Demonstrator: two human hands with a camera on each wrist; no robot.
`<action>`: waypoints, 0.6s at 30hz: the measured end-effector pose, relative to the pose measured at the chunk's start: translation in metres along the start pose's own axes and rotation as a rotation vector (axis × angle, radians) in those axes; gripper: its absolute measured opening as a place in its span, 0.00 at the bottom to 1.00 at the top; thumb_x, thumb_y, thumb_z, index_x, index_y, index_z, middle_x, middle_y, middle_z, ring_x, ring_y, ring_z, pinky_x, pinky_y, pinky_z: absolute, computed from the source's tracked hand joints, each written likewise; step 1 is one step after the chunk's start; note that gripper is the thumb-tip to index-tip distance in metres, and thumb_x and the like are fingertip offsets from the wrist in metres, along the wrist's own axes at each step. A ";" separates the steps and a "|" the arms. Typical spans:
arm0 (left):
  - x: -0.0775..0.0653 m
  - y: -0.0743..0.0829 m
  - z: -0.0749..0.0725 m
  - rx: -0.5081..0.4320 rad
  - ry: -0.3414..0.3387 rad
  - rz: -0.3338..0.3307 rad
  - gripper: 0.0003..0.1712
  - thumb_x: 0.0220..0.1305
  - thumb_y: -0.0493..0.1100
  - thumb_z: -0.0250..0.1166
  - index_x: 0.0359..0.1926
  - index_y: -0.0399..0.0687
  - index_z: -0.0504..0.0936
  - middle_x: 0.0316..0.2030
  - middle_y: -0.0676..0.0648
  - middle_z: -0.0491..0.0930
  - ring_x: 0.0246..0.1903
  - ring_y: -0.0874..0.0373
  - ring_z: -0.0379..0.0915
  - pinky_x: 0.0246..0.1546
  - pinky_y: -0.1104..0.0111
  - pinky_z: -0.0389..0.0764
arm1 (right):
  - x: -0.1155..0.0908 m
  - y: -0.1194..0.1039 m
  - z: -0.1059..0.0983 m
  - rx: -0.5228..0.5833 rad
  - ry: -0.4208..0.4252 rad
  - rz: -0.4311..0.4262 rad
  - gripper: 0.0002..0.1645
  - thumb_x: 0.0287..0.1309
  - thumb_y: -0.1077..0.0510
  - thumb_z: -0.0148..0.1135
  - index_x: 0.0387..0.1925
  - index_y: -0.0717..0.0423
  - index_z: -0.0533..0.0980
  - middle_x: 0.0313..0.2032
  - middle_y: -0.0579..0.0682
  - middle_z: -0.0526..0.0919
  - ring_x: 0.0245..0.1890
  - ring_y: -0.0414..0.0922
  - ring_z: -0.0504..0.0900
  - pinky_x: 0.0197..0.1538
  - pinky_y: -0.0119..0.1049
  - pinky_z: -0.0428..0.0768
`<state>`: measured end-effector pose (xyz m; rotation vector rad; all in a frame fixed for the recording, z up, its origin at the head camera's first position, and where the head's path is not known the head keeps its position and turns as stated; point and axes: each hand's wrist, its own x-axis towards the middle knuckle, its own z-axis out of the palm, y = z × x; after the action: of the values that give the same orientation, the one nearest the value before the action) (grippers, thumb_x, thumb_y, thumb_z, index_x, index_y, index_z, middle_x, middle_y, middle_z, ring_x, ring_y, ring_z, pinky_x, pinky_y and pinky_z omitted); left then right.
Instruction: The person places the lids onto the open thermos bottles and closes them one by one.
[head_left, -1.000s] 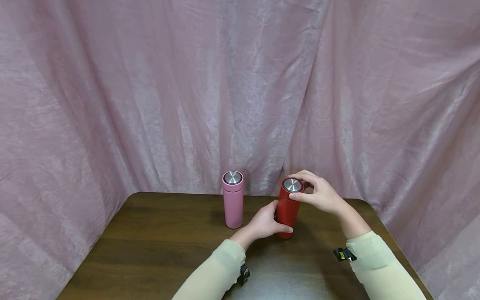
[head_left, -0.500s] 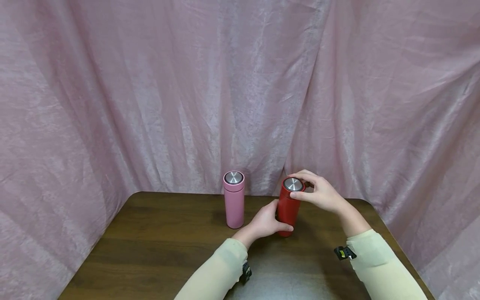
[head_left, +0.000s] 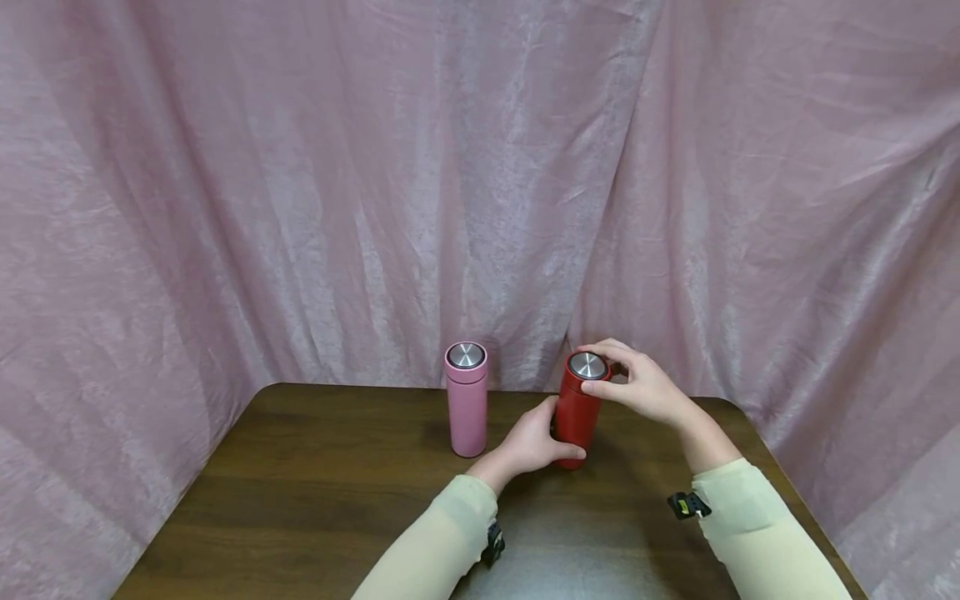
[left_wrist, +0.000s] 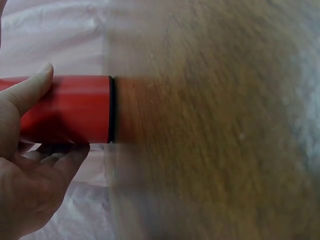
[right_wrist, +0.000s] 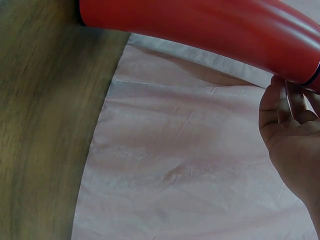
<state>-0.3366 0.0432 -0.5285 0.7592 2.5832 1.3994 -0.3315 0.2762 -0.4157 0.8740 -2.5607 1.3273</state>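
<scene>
A red thermos bottle (head_left: 576, 421) with a silver disc on its lid (head_left: 588, 365) stands nearly upright at the right of the table. My left hand (head_left: 531, 442) grips its lower body, thumb across the front. Up at the lid, my right hand (head_left: 647, 387) holds the rim between thumb and fingers. In the left wrist view the red thermos bottle (left_wrist: 75, 110) shows its black base ring close to the tabletop, with the left hand (left_wrist: 32, 180) around it. The right wrist view has the right hand (right_wrist: 295, 145) at the lid seam; its fingertips are partly hidden.
A matching pink thermos bottle (head_left: 468, 417) stands upright to the left of the red one, lid on. Both are near the back edge of the brown wooden table (head_left: 300, 475). A pink curtain (head_left: 375, 208) hangs right behind that edge.
The red thermos bottle has shifted very slightly up and back in the head view, with both hands moving along with it. Both holds look the same, and the pink bottle stays in place.
</scene>
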 end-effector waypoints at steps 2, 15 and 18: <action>-0.001 0.000 -0.001 -0.002 -0.001 0.002 0.44 0.59 0.49 0.88 0.71 0.48 0.75 0.56 0.53 0.85 0.53 0.59 0.83 0.61 0.60 0.85 | 0.001 0.000 0.000 -0.002 0.002 0.003 0.31 0.69 0.56 0.78 0.71 0.49 0.82 0.60 0.48 0.84 0.53 0.47 0.80 0.50 0.33 0.83; -0.006 -0.007 -0.003 -0.014 0.009 -0.038 0.56 0.56 0.56 0.89 0.79 0.46 0.71 0.65 0.49 0.83 0.63 0.56 0.81 0.68 0.55 0.81 | 0.000 0.001 0.006 -0.034 0.011 0.020 0.34 0.71 0.55 0.77 0.75 0.50 0.79 0.61 0.48 0.84 0.52 0.47 0.83 0.54 0.39 0.83; -0.010 -0.008 -0.004 -0.035 0.004 -0.021 0.57 0.56 0.56 0.89 0.79 0.46 0.70 0.68 0.48 0.82 0.64 0.55 0.81 0.68 0.55 0.81 | -0.003 0.003 0.008 -0.025 0.024 0.034 0.36 0.71 0.55 0.77 0.77 0.51 0.76 0.62 0.49 0.83 0.53 0.47 0.84 0.57 0.42 0.85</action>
<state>-0.3323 0.0314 -0.5341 0.7234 2.5547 1.4374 -0.3293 0.2726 -0.4233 0.8092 -2.5788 1.3040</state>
